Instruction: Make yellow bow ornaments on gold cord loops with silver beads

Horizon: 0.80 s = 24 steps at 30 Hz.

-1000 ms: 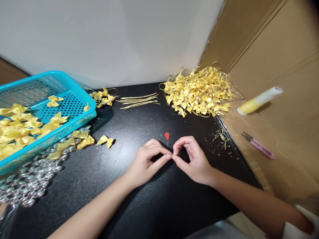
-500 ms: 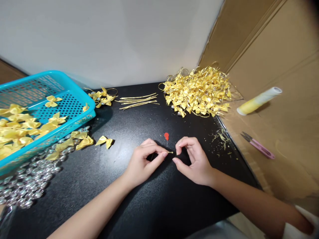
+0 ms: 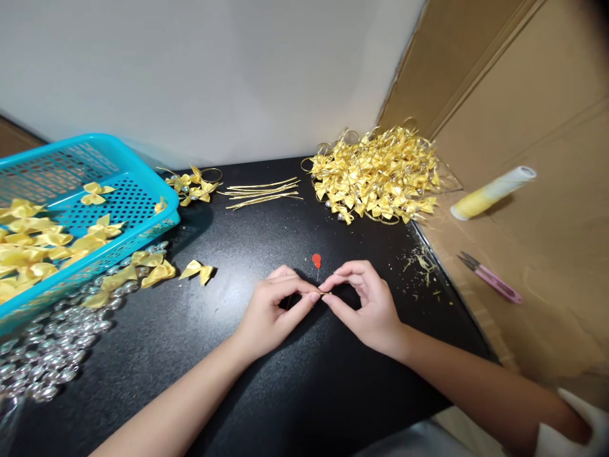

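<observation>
My left hand (image 3: 279, 309) is closed, its thumb and forefinger pinching a short, thin gold cord (image 3: 323, 292). From the other side my right hand (image 3: 364, 303) has its thumb and forefinger at the cord's end, also in a pinch. Most of the cord is hidden by the fingers. Just beyond the fingertips lies a small red tab (image 3: 316, 260) with a thin stem. One yellow ribbon bow (image 3: 198, 271) rests on the black table (image 3: 238, 241), left of my left hand.
A turquoise basket (image 3: 172, 219) of yellow bows stands at left, silvery beads (image 3: 57, 349) beside it. Gold cord lengths (image 3: 264, 192) lie at the back, near a heap of finished bows on loops (image 3: 375, 174). Pink-handled snips (image 3: 492, 278) and a roll (image 3: 495, 192) lie at right.
My right hand has moved left and its fingertips have closed at the free end of the gold cord. The left hand keeps its pinch. The view has shifted slightly.
</observation>
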### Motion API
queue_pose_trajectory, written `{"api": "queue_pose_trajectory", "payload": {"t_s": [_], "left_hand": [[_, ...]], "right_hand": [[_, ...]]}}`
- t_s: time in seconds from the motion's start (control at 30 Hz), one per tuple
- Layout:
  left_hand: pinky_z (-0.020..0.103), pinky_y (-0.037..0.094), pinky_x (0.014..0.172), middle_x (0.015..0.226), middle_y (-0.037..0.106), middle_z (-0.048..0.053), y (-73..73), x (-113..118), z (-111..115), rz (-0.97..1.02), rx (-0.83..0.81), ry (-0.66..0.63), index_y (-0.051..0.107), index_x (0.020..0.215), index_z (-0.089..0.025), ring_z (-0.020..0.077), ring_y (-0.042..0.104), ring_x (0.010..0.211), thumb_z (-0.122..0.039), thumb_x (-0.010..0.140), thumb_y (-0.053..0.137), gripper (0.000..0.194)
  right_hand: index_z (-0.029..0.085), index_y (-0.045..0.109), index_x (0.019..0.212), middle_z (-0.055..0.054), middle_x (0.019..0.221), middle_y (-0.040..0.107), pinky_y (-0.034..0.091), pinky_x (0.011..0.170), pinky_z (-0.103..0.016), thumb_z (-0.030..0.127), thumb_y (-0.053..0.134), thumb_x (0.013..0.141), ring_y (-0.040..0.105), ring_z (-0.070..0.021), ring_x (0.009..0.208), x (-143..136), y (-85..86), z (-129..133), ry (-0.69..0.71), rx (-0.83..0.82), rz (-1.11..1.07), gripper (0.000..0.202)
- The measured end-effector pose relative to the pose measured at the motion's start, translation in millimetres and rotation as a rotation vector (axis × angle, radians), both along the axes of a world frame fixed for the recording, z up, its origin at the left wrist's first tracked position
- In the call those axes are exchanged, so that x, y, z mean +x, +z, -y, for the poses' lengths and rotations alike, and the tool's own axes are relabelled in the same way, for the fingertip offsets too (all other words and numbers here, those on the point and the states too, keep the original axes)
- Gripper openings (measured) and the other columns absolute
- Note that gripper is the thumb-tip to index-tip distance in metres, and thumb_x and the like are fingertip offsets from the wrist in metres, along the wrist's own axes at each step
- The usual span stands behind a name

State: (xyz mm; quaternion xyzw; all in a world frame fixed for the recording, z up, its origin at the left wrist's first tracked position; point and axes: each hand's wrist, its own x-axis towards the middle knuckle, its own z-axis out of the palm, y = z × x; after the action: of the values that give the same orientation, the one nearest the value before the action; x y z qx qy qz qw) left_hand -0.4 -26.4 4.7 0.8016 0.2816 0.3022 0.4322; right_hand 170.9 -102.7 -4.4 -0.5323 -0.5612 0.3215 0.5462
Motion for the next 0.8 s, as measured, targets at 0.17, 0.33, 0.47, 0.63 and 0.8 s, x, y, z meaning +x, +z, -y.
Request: {"api": "queue_pose_trajectory", "payload": {"t_s": [0.17, 0.33, 0.47, 0.63, 0.8], "left_hand": [[0.027, 0.045, 0.069, 0.07, 0.068, 0.001, 0.4, 0.4, -0.3, 0.006, 0.004, -0.001, 0.073, 0.082, -0.019, 0.0141, 0.058, 0.07, -0.017, 0.086, 0.065, 0.009], [0.027, 0.045, 0.069, 0.072, 0.07, 0.001, 0.4, -0.2, 0.1, 0.019, 0.007, -0.001, 0.073, 0.083, -0.019, 0.0138, 0.058, 0.071, -0.017, 0.086, 0.065, 0.009], [0.027, 0.045, 0.07, 0.073, 0.071, 0.0, -0.3, -1.0, -0.1, 0.018, -0.003, 0.01, 0.074, 0.084, -0.02, 0.0136, 0.059, 0.071, -0.017, 0.086, 0.066, 0.009], [0.027, 0.045, 0.069, 0.071, 0.07, 0.0, -1.6, -1.7, -1.1, 0.02, -0.016, 0.029, 0.073, 0.082, -0.02, 0.0138, 0.059, 0.069, -0.018, 0.086, 0.065, 0.009], [0.028, 0.046, 0.07, 0.072, 0.071, 0.001, -0.9, -2.9, -0.8, 0.013, -0.031, 0.031, 0.073, 0.082, -0.02, 0.0143, 0.059, 0.07, -0.019, 0.087, 0.064, 0.01]], "right_hand": [[0.025, 0.047, 0.101, 0.001, 0.083, 0.071, 0.056, 0.078, -0.031, 0.008, 0.064, 0.081, 0.071, -0.0141, 0.078, -0.1, -0.4, -0.3, -0.03, 0.044, 0.041, 0.031], [0.024, 0.048, 0.1, 0.001, 0.082, 0.068, 0.056, 0.075, -0.029, 0.005, 0.062, 0.079, 0.069, -0.0134, 0.077, 0.8, -0.1, -1.0, -0.05, 0.086, 0.061, 0.031], [0.025, 0.048, 0.1, 0.002, 0.083, 0.066, 0.055, 0.075, -0.029, 0.002, 0.061, 0.078, 0.067, -0.013, 0.077, 2.9, -2.6, 0.4, -0.067, 0.099, 0.068, 0.035], [0.027, 0.048, 0.102, 0.002, 0.087, 0.063, 0.055, 0.077, -0.034, 0.0, 0.059, 0.078, 0.066, -0.015, 0.081, 7.9, -5.0, 1.4, -0.147, 0.144, 0.055, 0.038], [0.028, 0.046, 0.106, 0.0, 0.093, 0.06, 0.054, 0.085, -0.038, 0.001, 0.058, 0.076, 0.064, -0.0163, 0.088, 10.2, -0.6, 1.2, -0.167, 0.181, 0.037, 0.042]]}}
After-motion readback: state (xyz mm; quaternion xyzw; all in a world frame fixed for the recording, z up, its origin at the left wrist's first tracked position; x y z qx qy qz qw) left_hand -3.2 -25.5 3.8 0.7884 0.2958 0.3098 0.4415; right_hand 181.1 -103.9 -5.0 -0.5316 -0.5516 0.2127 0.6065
